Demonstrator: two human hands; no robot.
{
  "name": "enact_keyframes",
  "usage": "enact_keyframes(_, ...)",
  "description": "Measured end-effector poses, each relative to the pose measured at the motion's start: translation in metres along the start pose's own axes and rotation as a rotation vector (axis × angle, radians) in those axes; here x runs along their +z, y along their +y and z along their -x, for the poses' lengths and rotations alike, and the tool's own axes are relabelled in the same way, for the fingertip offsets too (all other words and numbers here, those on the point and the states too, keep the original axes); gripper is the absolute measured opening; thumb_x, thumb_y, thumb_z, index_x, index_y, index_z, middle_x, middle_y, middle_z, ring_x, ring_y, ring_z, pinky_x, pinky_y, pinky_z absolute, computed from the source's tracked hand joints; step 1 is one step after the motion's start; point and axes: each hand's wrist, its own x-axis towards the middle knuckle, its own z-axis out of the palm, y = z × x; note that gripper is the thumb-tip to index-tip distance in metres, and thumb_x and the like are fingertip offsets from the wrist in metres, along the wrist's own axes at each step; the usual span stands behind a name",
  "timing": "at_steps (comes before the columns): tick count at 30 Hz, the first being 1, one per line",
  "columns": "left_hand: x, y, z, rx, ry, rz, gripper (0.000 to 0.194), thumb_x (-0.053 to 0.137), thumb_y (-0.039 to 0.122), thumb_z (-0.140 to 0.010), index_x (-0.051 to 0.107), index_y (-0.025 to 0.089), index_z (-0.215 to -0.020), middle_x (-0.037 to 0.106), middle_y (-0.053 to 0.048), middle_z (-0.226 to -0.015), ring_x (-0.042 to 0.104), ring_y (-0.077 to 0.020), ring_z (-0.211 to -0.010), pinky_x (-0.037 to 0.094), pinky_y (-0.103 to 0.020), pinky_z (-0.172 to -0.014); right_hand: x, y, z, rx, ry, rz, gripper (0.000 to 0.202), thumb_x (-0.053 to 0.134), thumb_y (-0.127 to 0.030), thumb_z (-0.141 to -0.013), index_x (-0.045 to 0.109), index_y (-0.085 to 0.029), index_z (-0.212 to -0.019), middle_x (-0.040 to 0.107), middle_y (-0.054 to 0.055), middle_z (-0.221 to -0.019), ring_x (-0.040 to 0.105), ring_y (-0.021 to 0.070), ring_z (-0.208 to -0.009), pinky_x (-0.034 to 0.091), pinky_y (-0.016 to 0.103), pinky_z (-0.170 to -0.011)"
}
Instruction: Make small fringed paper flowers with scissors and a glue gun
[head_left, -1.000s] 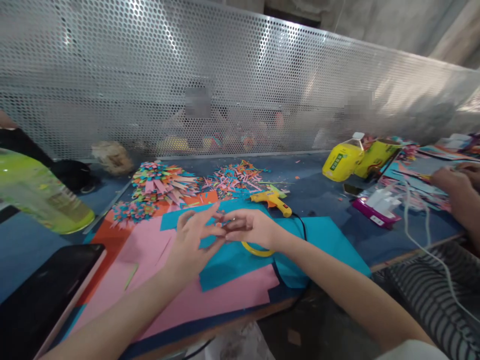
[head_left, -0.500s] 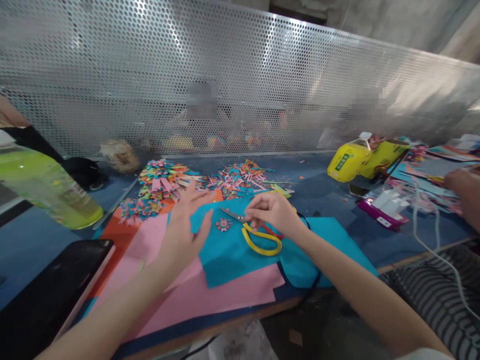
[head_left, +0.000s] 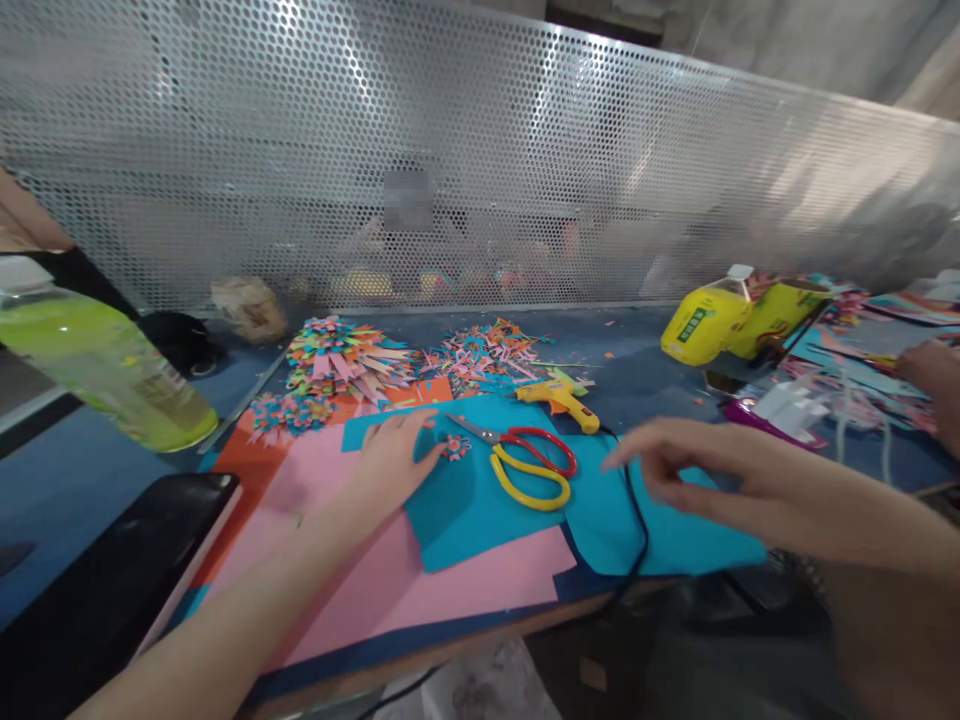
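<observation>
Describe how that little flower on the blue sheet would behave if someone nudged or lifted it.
The little flower would probably be light and slide at a nudge, as it looks like a small piece made of thin paper. Its narrow petals would likely bend or crush under a firm pinch. Lying flat on the blue sheet, it seems unlikely to roll.

let go of the metal scissors with red and yellow handles [head_left: 491,437], moved the right hand [head_left: 675,465] off to the right, brought the left hand [head_left: 397,450] down close to the small round paper flower [head_left: 455,447]
</observation>
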Motion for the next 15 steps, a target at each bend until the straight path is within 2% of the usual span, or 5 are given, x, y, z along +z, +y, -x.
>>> enact_keyframes(2,-0.001,0.001,0.001,-0.003,-0.009,-0.024,0.030,0.047,0.036,-0.080,0.053,0.021,-0.105,0.061,-0.007,-0.112,0.052,-0.0269,-0.107,0.037,-0.043,-0.090,-0.010,0.003,0.022,-0.001,-0.269,0.073,0.044,0.057,-0.031,-0.080,0.047,-0.041,-0.121,0.060,0.004,-0.110,0.058,0.0152,-0.101,0.048,0.020,-0.079)
enact_keyframes(3,-0.001,0.002,0.001,-0.004,-0.014,-0.032,0.032,0.047,0.037,-0.080,0.053,0.021,-0.107,0.061,-0.008,-0.112,0.053,-0.0276,-0.107,0.037,-0.044,-0.089,-0.013,0.005,0.029,0.006,-0.301,0.098,0.052,0.061,-0.031,-0.076,0.044,-0.042,-0.124,0.058,0.003,-0.116,0.055,0.0155,-0.106,0.047,0.019,-0.082)
enact_keyframes(8,0.001,0.002,0.002,0.011,-0.030,-0.047,0.041,0.052,0.041,-0.077,0.051,0.022,-0.113,0.062,-0.009,-0.111,0.052,-0.0304,-0.106,0.036,-0.045,-0.088,-0.012,0.015,0.020,0.172,-0.240,0.063,0.051,0.053,-0.018,-0.080,0.042,-0.039,-0.126,0.068,0.001,-0.080,0.065,0.0092,-0.068,0.048,0.015,-0.056)
enact_keyframes(12,0.001,0.002,0.004,0.012,-0.029,-0.037,0.040,0.054,0.039,-0.076,0.051,0.024,-0.112,0.063,-0.008,-0.111,0.053,-0.0300,-0.106,0.036,-0.045,-0.088,0.003,0.026,0.004,-0.019,-0.098,0.125,0.050,0.060,-0.019,-0.074,0.052,-0.034,-0.120,0.063,0.003,-0.108,0.059,0.0179,-0.099,0.049,0.022,-0.077)
enact_keyframes(15,0.000,0.004,0.004,0.007,-0.044,-0.033,0.044,0.054,0.039,-0.076,0.049,0.023,-0.116,0.063,-0.008,-0.110,0.053,-0.0306,-0.105,0.036,-0.046,-0.088,0.021,0.037,0.003,-0.034,-0.101,0.158,0.051,0.056,-0.012,-0.074,0.052,-0.033,-0.120,0.067,0.002,-0.097,0.064,0.0159,-0.084,0.051,0.020,-0.064)
